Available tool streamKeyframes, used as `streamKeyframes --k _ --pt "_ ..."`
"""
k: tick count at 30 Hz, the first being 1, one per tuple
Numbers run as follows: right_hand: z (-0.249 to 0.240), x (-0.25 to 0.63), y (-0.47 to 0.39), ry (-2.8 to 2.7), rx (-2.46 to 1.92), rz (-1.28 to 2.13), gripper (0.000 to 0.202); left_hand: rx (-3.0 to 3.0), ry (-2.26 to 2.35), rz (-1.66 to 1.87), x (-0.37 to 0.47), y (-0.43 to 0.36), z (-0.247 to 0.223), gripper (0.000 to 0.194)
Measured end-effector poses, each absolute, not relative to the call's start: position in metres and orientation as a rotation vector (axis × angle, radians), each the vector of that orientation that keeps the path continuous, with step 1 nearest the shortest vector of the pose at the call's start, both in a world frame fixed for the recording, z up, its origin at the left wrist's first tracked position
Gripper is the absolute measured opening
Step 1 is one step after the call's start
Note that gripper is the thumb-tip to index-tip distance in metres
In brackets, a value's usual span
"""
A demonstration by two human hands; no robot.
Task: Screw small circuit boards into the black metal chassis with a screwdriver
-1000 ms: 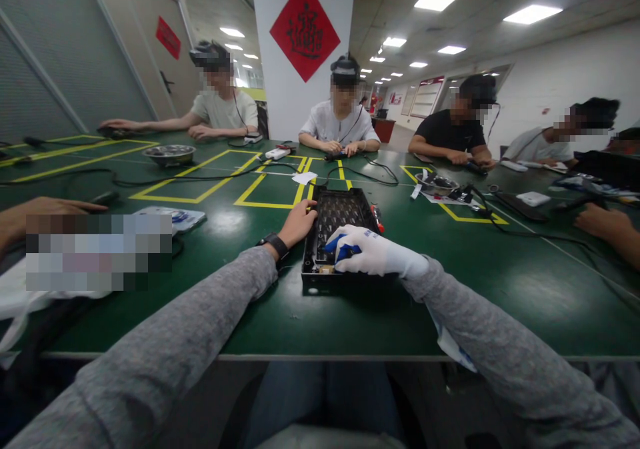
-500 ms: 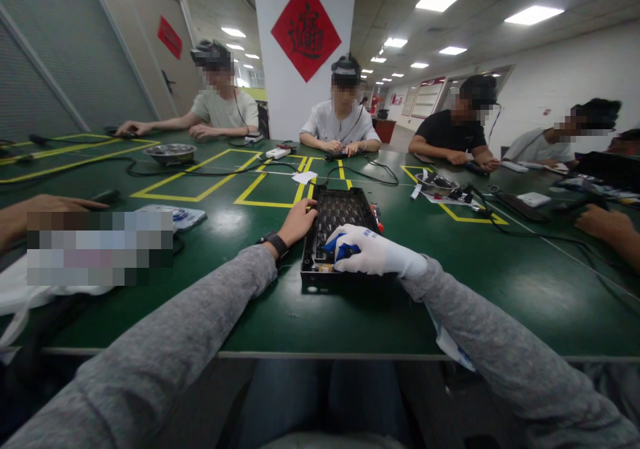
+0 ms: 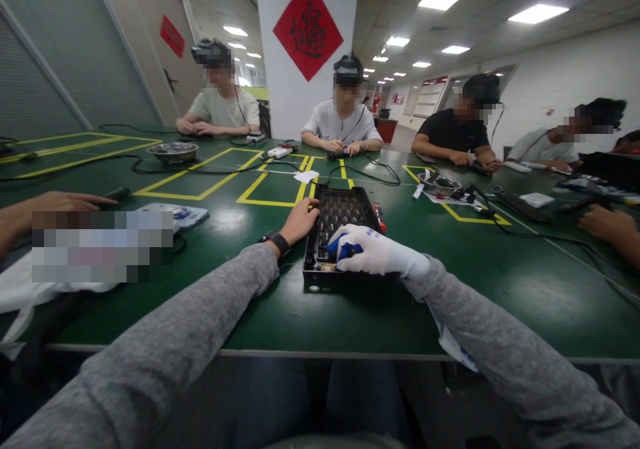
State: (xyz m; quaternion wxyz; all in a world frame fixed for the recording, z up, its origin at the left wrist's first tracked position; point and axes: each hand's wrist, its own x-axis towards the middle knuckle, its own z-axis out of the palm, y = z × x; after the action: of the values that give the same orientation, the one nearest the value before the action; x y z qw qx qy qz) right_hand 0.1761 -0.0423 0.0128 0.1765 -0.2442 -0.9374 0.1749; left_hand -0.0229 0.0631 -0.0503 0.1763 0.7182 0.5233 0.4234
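A shallow black case (image 3: 345, 209) lies lengthwise in front of me, with rows of small raised shapes inside. Bare, with a dark band at the wrist, my left hand (image 3: 299, 224) grips its left rim, fingers over the edge. My right hand (image 3: 357, 249) wears a white glove with blue fingertips. It reaches over the case's right wall to the near end, fingers curled together; whatever they hold is hidden under them. A small yellowish part (image 3: 327, 268) shows in the near left corner, just beside the gloved fingertips.
Something red (image 3: 383, 219) lies against the case's right side. Dark cables cross the green table (image 3: 240, 322). Metal bowls (image 3: 173, 151) stand left and right, and a plastic bag (image 3: 190, 214) lies at left. Several people sit around; a neighbour's hand (image 3: 65, 202) is at left.
My hands and the case hold nearly the same places; the view has shifted slightly. The person at far left has drawn an outstretched arm back in.
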Motion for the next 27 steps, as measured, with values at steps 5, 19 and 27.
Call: streamKeyframes --k 5,19,27 --pt "0.0132 0.1752 -0.0423 -2.656 -0.69 0.514 0.015 2.04 1.47 1.204 -0.0233 0.0628 -0.0501 0.034" --pt "0.0111 0.1753 -0.0383 -2.663 -0.666 0.507 0.016 2.055 1.48 1.199 -0.0235 0.0638 -0.0508 0.035" --pt "0.0122 0.1755 -0.04 -2.654 -0.678 0.513 0.015 2.057 1.474 1.205 -0.0237 0.0637 -0.051 0.034"
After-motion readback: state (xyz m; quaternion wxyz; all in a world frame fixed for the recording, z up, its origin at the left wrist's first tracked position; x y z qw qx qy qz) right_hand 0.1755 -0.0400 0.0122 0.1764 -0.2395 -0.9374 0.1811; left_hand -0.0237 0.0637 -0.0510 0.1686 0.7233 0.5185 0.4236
